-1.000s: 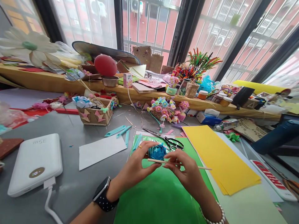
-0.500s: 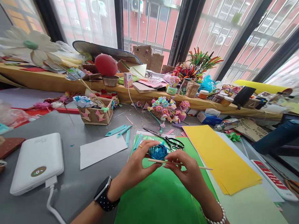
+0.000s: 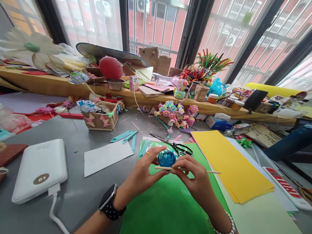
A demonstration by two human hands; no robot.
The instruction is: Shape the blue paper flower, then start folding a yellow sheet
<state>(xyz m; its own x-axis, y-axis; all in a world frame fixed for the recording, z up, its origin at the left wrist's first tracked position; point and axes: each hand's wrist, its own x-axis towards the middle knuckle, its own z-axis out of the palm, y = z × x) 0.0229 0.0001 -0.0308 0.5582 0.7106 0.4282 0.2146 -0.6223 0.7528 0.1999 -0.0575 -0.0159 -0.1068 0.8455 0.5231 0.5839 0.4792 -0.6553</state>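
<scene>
Over a green paper sheet (image 3: 168,204), my left hand (image 3: 143,170) curls its fingers around a small blue folded paper flower (image 3: 166,158). My right hand (image 3: 195,178) pinches a thin wooden stick (image 3: 212,172) that lies level just below the flower, its left end reaching my left thumb. A black watch is on my left wrist and a bead bracelet on my right. Black scissors (image 3: 180,149) lie just beyond the flower.
A white power bank (image 3: 39,169) with its cable lies at the left, with a white paper sheet (image 3: 107,156) and teal paper strips (image 3: 124,136) nearby. Yellow sheets (image 3: 229,162) lie at the right. Behind are a cardboard basket (image 3: 99,120), a small flower bouquet (image 3: 174,113) and a cluttered wooden ledge (image 3: 146,97).
Both hands have stayed almost in place. The blue flower has shifted slightly to the right, towards my right hand's fingers, and the stick has hardly moved.
</scene>
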